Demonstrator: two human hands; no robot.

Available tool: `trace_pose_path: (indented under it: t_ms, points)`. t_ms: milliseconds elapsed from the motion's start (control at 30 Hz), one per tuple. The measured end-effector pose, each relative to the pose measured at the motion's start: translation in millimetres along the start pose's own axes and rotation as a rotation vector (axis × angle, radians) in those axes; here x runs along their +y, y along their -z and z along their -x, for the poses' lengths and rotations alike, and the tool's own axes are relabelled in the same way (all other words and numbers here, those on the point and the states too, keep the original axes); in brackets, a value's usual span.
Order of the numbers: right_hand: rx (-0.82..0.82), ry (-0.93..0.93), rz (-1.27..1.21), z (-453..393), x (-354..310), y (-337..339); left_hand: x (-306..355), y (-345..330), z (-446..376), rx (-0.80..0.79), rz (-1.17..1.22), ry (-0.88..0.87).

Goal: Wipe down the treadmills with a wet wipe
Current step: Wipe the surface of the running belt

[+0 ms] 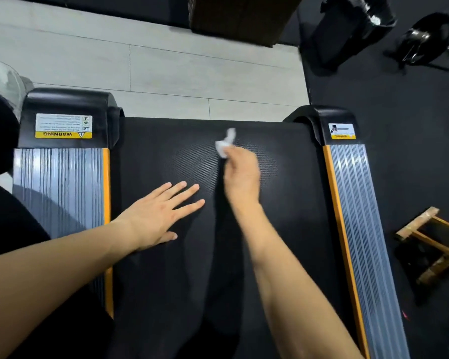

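One crumpled wet wipe (225,143) is pinched in the right hand (240,174) near the far end of the treadmill belt (166,268), which runs lengthwise toward the person, while the left hand (157,215) rests flat, fingers spread, nearer.

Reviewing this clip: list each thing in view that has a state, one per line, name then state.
left hand: open, fingers spread, palm flat on the belt
right hand: pinches the wipe, motion-blurred
wet wipe: crumpled, at the fingertips near the belt's far end; contact with the belt unclear
treadmill belt: dark, textured; whether it runs cannot be told
left side rail: ribbed, bare
right side rail: ribbed, bare
wooden stool: on the dark floor beside the treadmill
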State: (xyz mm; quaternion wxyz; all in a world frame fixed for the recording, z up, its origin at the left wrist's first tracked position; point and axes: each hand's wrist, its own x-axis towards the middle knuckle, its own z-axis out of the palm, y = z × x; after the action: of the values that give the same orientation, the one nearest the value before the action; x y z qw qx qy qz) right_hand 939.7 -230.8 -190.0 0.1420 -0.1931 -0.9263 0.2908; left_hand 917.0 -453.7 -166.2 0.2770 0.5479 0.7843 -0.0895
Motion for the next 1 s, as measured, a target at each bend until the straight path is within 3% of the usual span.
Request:
trace_pose_path:
  t_ms: [67, 100, 167, 267, 367, 433, 533, 600, 667, 767, 867, 933, 1000]
  points:
    - [-0.111, 0.238, 0.107, 2.2, 2.4, 0.0, -2.5, -0.5, 2.0, 0.013, 0.0, 0.003]
    - [-0.13, 0.27, 0.182, -6.6, 20.4, 12.3, -2.9, -1.0, 2.1, 0.015, -0.003, 0.01]
    - [-0.096, 0.045, 0.335, -25.8, 61.1, 56.2, -2.6, -2.6, 1.7, 0.015, -0.016, 0.032]
    - [0.139, -0.482, 0.458, -38.8, 120.9, 108.0, 1.0, -3.6, -0.4, 0.004, -0.032, 0.066]
    - [0.27, -0.659, 0.396, -35.4, 88.2, 80.1, 1.7, -0.7, -2.0, -0.008, -0.038, 0.088]
    - [0.181, -0.512, 0.268, -26.0, 44.1, 44.2, 1.0, 2.5, -3.5, -0.016, -0.044, 0.128]
    - [-0.108, -0.005, 0.134, 17.0, -14.5, 1.4, -0.2, 6.6, -4.8, -0.065, -0.054, 0.169]
    - [-0.176, 0.241, 0.124, 30.8, -5.5, 5.9, 0.8, 8.3, -5.5, -0.093, -0.041, 0.171]
    - [-0.173, 0.176, 0.141, 14.5, 33.3, 36.4, 2.2, 9.0, -7.5, -0.105, -0.031, 0.178]
    - [0.175, -0.263, 0.336, 1.6, 107.5, 84.7, 3.3, 8.7, -8.7, -0.138, -0.025, 0.191]
    - [0.368, -0.514, 0.343, -8.0, 97.7, 75.9, 3.2, 11.8, -8.3, -0.153, -0.027, 0.182]
    - [0.225, -0.44, 0.182, -15.0, 41.8, 42.9, 3.2, 13.2, -7.9, -0.168, -0.024, 0.183]
    - [-0.044, -0.148, 0.061, -7.9, -10.7, 7.2, 4.2, 12.8, -8.4, -0.178, -0.029, 0.186]
